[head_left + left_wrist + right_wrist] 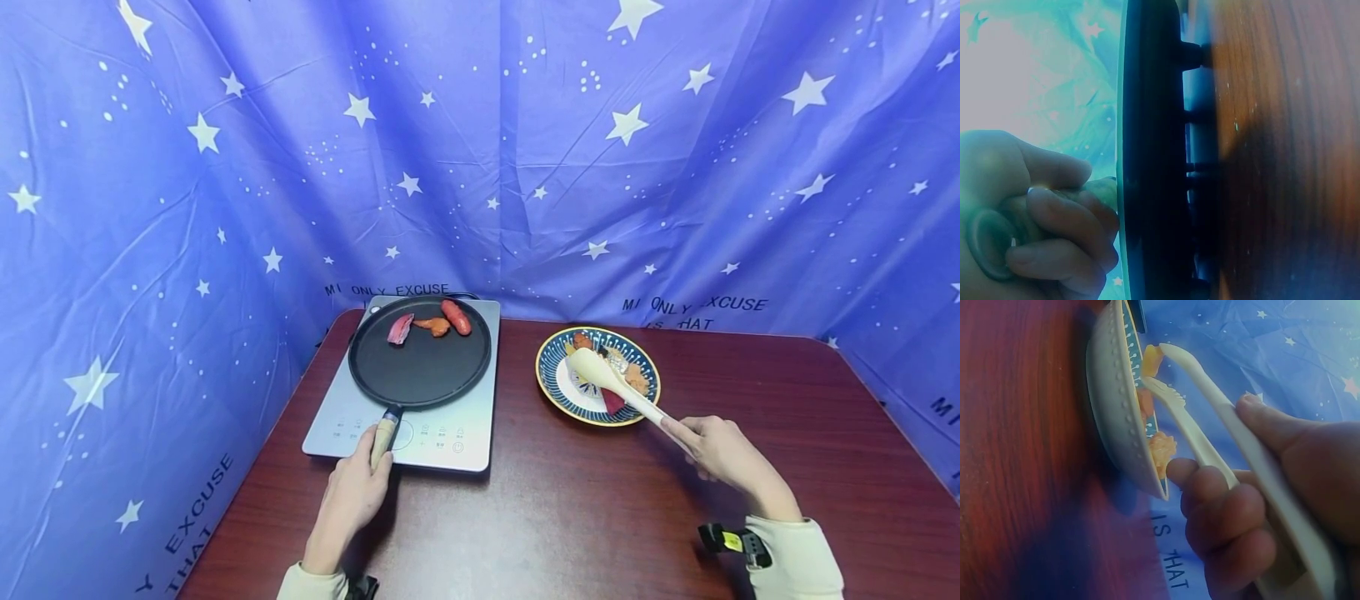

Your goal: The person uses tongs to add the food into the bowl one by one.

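Observation:
My left hand [358, 487] grips the pale handle [384, 442] of a flat black pan [420, 375]. In the pan's far part lie a red sausage [455, 317], an orange piece of food [432, 327] and a pink-and-white piece [401, 329]. My right hand [727, 457] holds cream-coloured tongs [626, 388] over a blue-patterned plate [553, 398]. In the right wrist view, the tong arms are apart, with a yellow piece [1152, 360] at their tips. Whether they grip it, I cannot tell. Orange crumbly food [637, 379] and a dark red piece [612, 403] lie on the plate.
Under the pan is a silver induction cooker [442, 442] with touch controls along its near edge. A dark red wooden table [570, 517] carries everything. Blue curtains [465, 167] with white stars hang behind it and at both sides.

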The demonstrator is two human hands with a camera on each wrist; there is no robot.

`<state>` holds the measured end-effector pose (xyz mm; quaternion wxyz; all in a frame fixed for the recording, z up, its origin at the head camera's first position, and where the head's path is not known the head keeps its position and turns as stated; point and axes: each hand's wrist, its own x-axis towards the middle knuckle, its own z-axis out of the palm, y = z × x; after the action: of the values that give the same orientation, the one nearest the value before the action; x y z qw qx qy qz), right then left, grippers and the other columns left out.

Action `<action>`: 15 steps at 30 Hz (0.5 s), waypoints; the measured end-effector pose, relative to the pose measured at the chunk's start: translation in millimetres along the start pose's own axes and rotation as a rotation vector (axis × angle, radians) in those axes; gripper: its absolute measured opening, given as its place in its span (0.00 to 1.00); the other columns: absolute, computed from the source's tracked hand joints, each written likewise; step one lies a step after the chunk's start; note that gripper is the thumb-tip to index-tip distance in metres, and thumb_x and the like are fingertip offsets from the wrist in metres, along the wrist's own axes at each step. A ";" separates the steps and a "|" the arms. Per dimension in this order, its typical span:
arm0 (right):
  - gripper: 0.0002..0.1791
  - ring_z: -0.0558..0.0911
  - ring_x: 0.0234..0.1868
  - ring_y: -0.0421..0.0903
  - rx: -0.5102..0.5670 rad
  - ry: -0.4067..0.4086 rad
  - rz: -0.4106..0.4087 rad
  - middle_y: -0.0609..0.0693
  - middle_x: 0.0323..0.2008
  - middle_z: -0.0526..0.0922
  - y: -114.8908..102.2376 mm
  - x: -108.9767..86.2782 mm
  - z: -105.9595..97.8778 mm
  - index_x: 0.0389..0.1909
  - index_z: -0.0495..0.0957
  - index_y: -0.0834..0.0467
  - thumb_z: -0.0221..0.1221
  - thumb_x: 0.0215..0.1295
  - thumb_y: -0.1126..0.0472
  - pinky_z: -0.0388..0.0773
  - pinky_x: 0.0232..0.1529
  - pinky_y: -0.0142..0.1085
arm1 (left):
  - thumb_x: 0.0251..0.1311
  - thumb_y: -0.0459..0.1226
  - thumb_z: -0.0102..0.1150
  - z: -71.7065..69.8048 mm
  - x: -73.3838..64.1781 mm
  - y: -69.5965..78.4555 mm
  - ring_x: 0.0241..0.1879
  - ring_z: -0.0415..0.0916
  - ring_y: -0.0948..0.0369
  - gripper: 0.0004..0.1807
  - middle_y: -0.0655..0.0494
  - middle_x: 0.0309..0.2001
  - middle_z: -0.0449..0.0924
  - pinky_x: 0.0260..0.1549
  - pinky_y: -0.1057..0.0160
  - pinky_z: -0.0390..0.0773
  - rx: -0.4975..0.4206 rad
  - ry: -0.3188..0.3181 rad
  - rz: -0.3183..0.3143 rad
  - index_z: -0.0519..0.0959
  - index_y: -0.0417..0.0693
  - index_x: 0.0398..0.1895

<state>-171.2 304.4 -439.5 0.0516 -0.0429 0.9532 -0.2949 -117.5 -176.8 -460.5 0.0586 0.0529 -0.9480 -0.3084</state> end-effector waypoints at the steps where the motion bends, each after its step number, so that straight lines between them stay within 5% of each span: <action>1: 0.27 0.72 0.09 0.43 0.012 -0.002 0.002 0.46 0.12 0.70 1.2 0.5 0.6 0.22 0.75 0.59 0.49 0.69 0.41 0.67 0.11 0.37 | 0.62 0.39 0.52 0.1 0.0 0.2 0.23 0.73 0.53 0.28 0.42 0.28 0.77 0.23 0.50 0.71 0.000 -0.001 -0.001 0.64 0.44 0.66; 15: 0.30 0.72 0.11 0.46 0.133 -0.025 0.055 0.49 0.14 0.72 8.5 3.9 4.2 0.23 0.76 0.61 0.48 0.68 0.39 0.68 0.12 0.38 | 0.63 0.40 0.52 -0.6 0.8 1.0 0.23 0.73 0.52 0.28 0.41 0.29 0.78 0.23 0.49 0.71 0.001 -0.008 -0.009 0.64 0.44 0.66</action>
<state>-175.0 308.6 -448.1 0.0746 -0.0168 0.9315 -0.3555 -118.2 -176.5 -459.3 0.0535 0.0561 -0.9481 -0.3085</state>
